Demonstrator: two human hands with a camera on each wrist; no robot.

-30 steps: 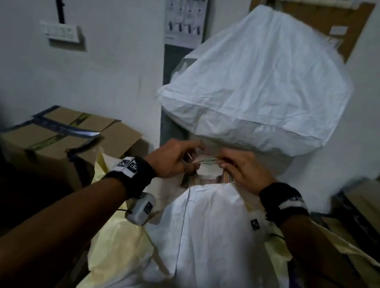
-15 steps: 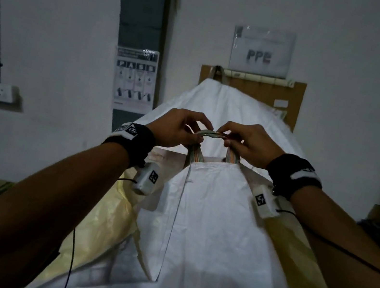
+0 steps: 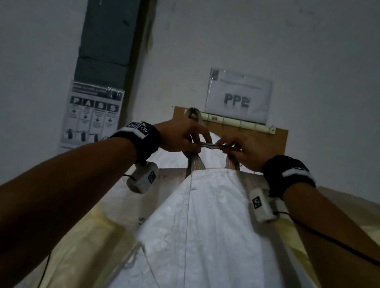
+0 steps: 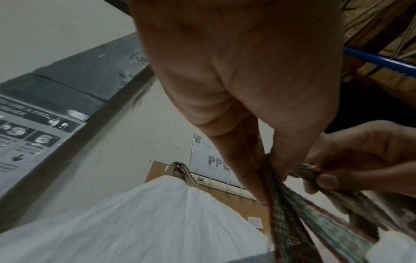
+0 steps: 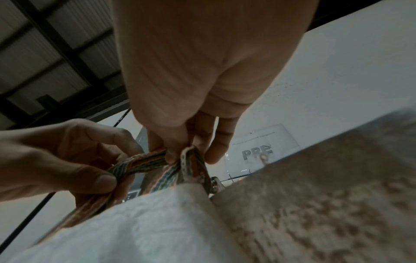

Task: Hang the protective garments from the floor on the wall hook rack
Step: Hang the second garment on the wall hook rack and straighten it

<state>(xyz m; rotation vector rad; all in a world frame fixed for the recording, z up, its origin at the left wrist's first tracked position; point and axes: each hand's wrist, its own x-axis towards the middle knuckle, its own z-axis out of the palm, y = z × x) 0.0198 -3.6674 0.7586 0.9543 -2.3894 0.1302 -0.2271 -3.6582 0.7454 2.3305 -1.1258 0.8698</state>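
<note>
A white protective garment (image 3: 213,236) with a striped neck strap (image 3: 211,146) hangs from both my hands, just below the hook rack (image 3: 238,123). My left hand (image 3: 182,140) pinches the strap's left end and my right hand (image 3: 243,150) pinches its right end, stretching it flat between them. In the left wrist view the strap (image 4: 290,194) runs down from my left fingers (image 4: 254,170). The right wrist view shows the strap (image 5: 153,163) pinched by both hands. Another white garment (image 4: 139,218) hangs by its strap (image 4: 180,170) on the rack's leftmost hook.
The rack sits on a brown board (image 3: 278,139) under a PPE sign (image 3: 239,95). Several bare hooks (image 4: 227,186) run to the right of the hung garment. A fire-extinguisher poster (image 3: 92,116) is on the grey column at left. Yellowish sheeting (image 3: 97,234) lies below.
Both hands have lifted the garment by its strap from low near the floor up to just under the rack. The view has tilted upward to the wall.
</note>
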